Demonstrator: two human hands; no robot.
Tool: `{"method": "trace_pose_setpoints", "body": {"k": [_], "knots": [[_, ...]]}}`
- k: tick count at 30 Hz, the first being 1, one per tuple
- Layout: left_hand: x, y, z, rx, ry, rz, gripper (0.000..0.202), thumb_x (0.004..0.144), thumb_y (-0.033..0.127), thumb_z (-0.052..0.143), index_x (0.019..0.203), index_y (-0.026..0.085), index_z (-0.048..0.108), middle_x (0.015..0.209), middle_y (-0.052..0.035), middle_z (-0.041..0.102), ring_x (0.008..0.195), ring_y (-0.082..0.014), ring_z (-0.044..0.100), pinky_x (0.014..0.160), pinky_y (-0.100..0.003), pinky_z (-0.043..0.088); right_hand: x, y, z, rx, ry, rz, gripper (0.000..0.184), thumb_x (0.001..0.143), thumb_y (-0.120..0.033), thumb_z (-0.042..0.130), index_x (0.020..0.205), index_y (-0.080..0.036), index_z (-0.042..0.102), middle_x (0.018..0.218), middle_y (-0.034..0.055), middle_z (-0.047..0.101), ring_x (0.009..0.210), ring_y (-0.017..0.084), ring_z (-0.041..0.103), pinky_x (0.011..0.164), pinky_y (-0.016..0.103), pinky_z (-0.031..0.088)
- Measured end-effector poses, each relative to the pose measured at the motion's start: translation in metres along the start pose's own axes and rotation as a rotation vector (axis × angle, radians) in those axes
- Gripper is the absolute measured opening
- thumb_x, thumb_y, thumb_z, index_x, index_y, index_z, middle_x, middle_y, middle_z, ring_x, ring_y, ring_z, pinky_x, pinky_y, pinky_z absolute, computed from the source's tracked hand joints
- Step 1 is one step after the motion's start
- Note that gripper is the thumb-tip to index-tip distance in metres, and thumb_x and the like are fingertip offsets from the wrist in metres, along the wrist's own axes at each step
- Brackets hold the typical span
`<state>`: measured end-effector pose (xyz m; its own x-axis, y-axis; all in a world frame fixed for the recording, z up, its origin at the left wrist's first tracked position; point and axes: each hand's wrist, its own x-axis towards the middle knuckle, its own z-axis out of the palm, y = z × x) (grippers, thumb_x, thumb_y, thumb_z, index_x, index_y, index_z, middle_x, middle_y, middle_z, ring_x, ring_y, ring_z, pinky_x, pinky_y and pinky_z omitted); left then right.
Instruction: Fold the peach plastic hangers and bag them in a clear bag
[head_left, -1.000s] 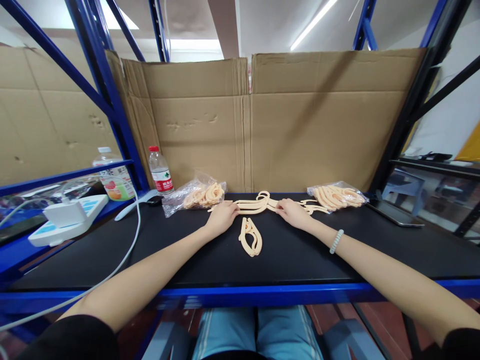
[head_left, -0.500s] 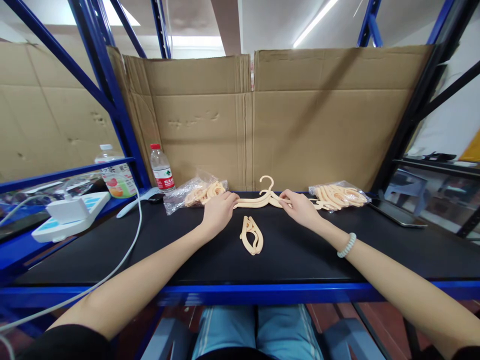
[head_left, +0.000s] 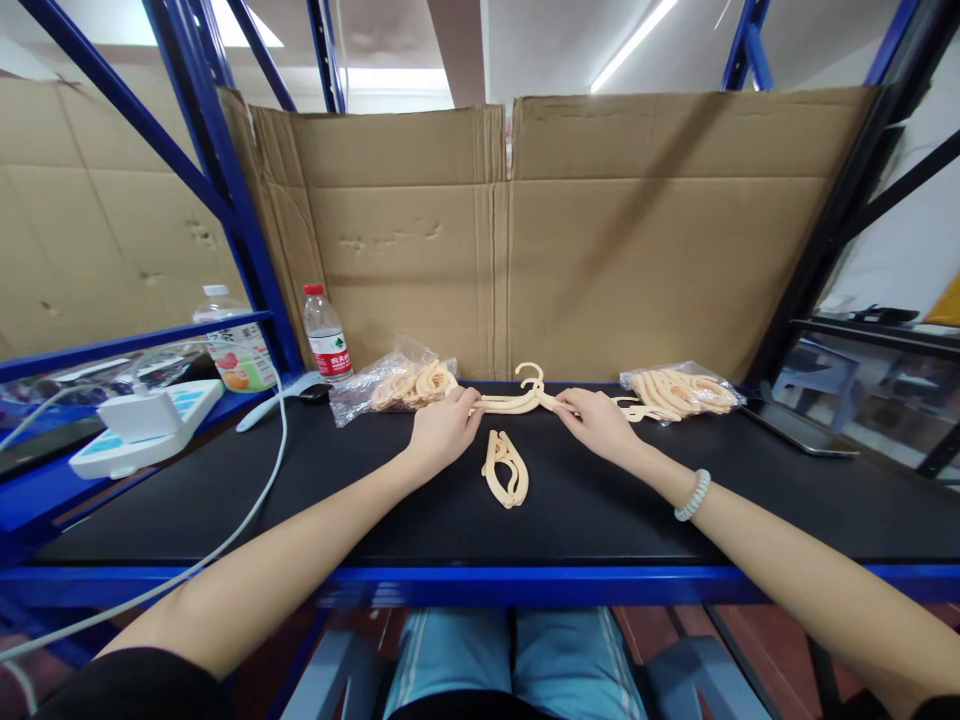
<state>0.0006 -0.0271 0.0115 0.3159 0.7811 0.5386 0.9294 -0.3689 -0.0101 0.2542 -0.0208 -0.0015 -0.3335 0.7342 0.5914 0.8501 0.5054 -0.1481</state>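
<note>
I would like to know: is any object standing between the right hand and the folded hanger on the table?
Nothing visible stands between the right hand and the folded hanger; only black tabletop shows there. The opened hanger that the hand holds is farther back.

Just behind the right hand (head_left: 600, 427), around the wrist, there is a bracelet (head_left: 693, 496) of pale grey-green colour, formed by many small rounded segments. Much farther behind the left hand (head_left: 446, 435), a plain black left sleeve (head_left: 139, 688) ends near the elbow. The right sleeve (head_left: 941, 708) is also black, far behind its hand and partly cut by the edge of view. Nearer to the body than both hands, the trousers (head_left: 562, 660) are light blue, with pale stripes along the outer sides
</note>
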Motion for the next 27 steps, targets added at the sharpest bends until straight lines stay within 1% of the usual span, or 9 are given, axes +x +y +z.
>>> {"method": "trace_pose_setpoints", "body": {"k": [3, 6, 10, 13, 17, 19, 22, 24, 27], "knots": [[-0.001, 0.0, 0.002, -0.032, 0.031, 0.018, 0.024, 0.093, 0.035, 0.042, 0.107, 0.021, 0.055, 0.107, -0.0054, 0.06, 0.09, -0.021, 0.062, 0.064, -0.028, 0.046, 0.0, 0.001, 0.0, 0.004, 0.013, -0.007, 0.02, 0.092, -0.028, 0.045, 0.091, -0.019, 0.062, 0.09, 0.0065, 0.068, 0.077, 0.018, 0.061, 0.07, 0.028, 0.04], [0.0, -0.004, 0.005, -0.088, 0.077, 0.038, 0.019, 0.091, 0.031, 0.046, 0.104, 0.021, 0.056, 0.116, -0.0067, 0.055, 0.093, -0.0205, 0.061, 0.067, -0.029, 0.049, 0.0, 0.001, 0.001, 0.022, 0.021, -0.002, 0.02, 0.091, -0.028, 0.045, 0.09, -0.019, 0.063, 0.09, 0.0064, 0.068, 0.075, 0.017, 0.061, 0.069, 0.028, 0.04], [0.002, -0.009, 0.008, -0.225, 0.181, 0.1, 0.01, 0.087, 0.024, 0.052, 0.094, 0.019, 0.058, 0.129, -0.0095, 0.045, 0.095, -0.0196, 0.062, 0.077, -0.033, 0.052, 0.0, 0.0, -0.001, 0.046, 0.032, 0.017, 0.018, 0.09, -0.027, 0.047, 0.09, -0.019, 0.063, 0.09, 0.0059, 0.069, 0.076, 0.018, 0.062, 0.07, 0.028, 0.041], [0.003, -0.01, 0.011, -0.336, 0.236, 0.178, 0.005, 0.086, 0.021, 0.053, 0.088, 0.018, 0.057, 0.128, -0.0099, 0.047, 0.1, -0.0202, 0.06, 0.085, -0.037, 0.05, 0.001, -0.001, -0.002, 0.066, 0.024, 0.031, 0.018, 0.09, -0.026, 0.047, 0.09, -0.018, 0.063, 0.088, 0.0053, 0.069, 0.075, 0.018, 0.062, 0.069, 0.027, 0.041], [0.003, -0.009, 0.013, -0.449, 0.193, 0.249, 0.009, 0.085, 0.017, 0.053, 0.094, 0.02, 0.054, 0.112, -0.0067, 0.059, 0.103, -0.0205, 0.059, 0.089, -0.037, 0.048, 0.001, 0.0, -0.002, 0.064, 0.027, 0.033, 0.018, 0.09, -0.026, 0.047, 0.09, -0.018, 0.064, 0.089, 0.0055, 0.069, 0.076, 0.018, 0.062, 0.07, 0.027, 0.042], [0.003, -0.007, 0.012, -0.477, 0.154, 0.277, 0.012, 0.085, 0.019, 0.055, 0.097, 0.02, 0.052, 0.109, -0.0062, 0.061, 0.102, -0.0209, 0.058, 0.089, -0.037, 0.047, 0.0, 0.001, -0.001, 0.057, 0.026, 0.03, 0.019, 0.09, -0.026, 0.047, 0.091, -0.018, 0.064, 0.09, 0.0058, 0.069, 0.076, 0.018, 0.062, 0.07, 0.028, 0.042], [0.002, -0.004, 0.009, -0.493, 0.115, 0.261, 0.016, 0.085, 0.022, 0.057, 0.1, 0.019, 0.051, 0.106, -0.0068, 0.062, 0.098, -0.0211, 0.059, 0.087, -0.037, 0.047, 0.0, 0.003, 0.002, 0.054, 0.019, 0.019, 0.02, 0.091, -0.026, 0.047, 0.093, -0.018, 0.064, 0.092, 0.0063, 0.069, 0.078, 0.018, 0.062, 0.071, 0.029, 0.042], [0.002, -0.002, 0.008, -0.487, 0.082, 0.246, 0.017, 0.086, 0.02, 0.054, 0.102, 0.019, 0.051, 0.102, -0.0063, 0.063, 0.094, -0.0206, 0.06, 0.085, -0.036, 0.047, 0.001, 0.005, 0.003, 0.051, 0.011, 0.007, 0.019, 0.091, -0.027, 0.047, 0.093, -0.018, 0.064, 0.093, 0.0065, 0.068, 0.079, 0.019, 0.062, 0.073, 0.029, 0.042], [0.002, -0.002, 0.009, -0.454, 0.045, 0.226, 0.021, 0.086, 0.014, 0.049, 0.106, 0.017, 0.054, 0.103, -0.0072, 0.062, 0.096, -0.0205, 0.059, 0.087, -0.035, 0.047, 0.001, 0.006, 0.005, 0.051, -0.012, -0.012, 0.019, 0.091, -0.027, 0.048, 0.095, -0.018, 0.064, 0.094, 0.0069, 0.068, 0.083, 0.019, 0.061, 0.075, 0.03, 0.042]]}}
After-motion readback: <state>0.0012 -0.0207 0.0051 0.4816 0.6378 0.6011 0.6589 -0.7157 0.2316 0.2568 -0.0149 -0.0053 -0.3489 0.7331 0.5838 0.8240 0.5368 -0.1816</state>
